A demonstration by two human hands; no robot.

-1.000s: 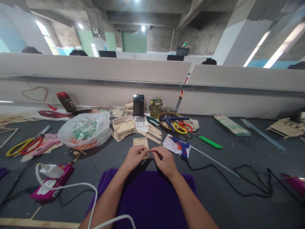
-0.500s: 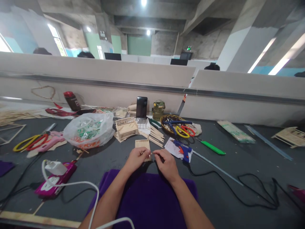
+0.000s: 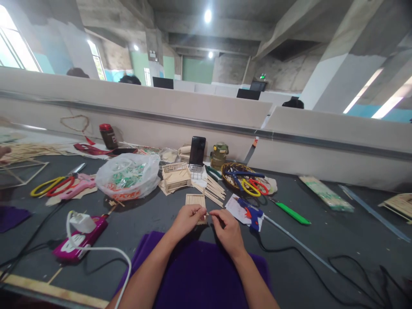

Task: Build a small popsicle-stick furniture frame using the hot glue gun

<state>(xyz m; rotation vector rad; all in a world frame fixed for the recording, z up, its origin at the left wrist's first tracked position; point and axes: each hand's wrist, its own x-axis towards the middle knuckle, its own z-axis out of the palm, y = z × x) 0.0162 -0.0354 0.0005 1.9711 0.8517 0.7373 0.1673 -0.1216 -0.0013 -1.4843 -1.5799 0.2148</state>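
My left hand is closed in a pinch over the near end of a small panel of wooden sticks. Facing it, my right hand has thumb and forefinger pinched together. A tiny pale bit shows between the fingertips of the two hands, too small to name. The panel lies on the dark table, its near part hidden by my left hand. Behind it stands a small wooden stick model, and loose wooden sticks lie to its right.
A blue glue gun on paper and a green-handled tool lie right. Scissors and pliers rest on a basket. Left are a plastic bag, a purple power strip and scissors. Another person's hand shows far left.
The camera view has shifted, so the scene sits lower and further right. My hands stay pinched close together by the panel. Another person's hand has appeared at the far left edge.
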